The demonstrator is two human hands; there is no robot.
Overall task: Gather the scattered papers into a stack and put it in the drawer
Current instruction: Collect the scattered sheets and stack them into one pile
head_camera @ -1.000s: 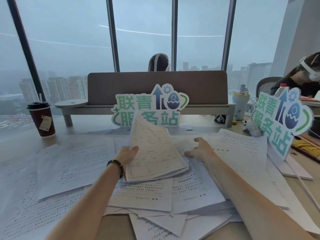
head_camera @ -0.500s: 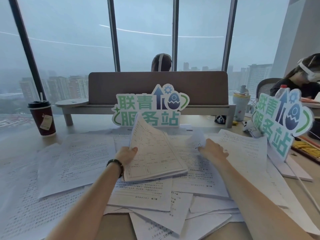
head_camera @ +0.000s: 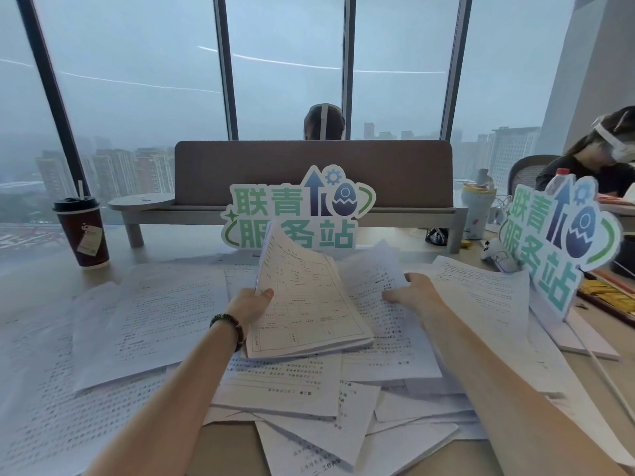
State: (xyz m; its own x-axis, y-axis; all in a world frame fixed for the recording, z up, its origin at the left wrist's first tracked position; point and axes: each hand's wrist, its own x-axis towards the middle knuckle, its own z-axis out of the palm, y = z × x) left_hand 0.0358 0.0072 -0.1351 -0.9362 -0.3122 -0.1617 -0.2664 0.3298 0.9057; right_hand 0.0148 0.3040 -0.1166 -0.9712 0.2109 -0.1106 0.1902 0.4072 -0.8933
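Printed white papers [head_camera: 147, 324] lie scattered and overlapping across the desk. My left hand [head_camera: 252, 304] grips a gathered stack of papers [head_camera: 302, 304] by its left edge, tilted up with a form page on top. My right hand [head_camera: 410, 293] pinches a single sheet [head_camera: 369, 273] by its right side and lifts its far end off the pile, just right of the stack. More loose sheets [head_camera: 302, 438] hang over the desk's near edge. No drawer is in view.
A dark coffee cup [head_camera: 82, 231] stands at the back left. A green cut-out sign [head_camera: 299, 211] leans against a brown divider [head_camera: 312, 173]; a second sign [head_camera: 556, 242] stands at the right. A bottle [head_camera: 476, 214] and a seated person [head_camera: 604, 156] are at the far right.
My right hand moved from pressing flat on the papers to pinching one sheet and lifting it toward the stack. My left hand kept the stack tilted in place.
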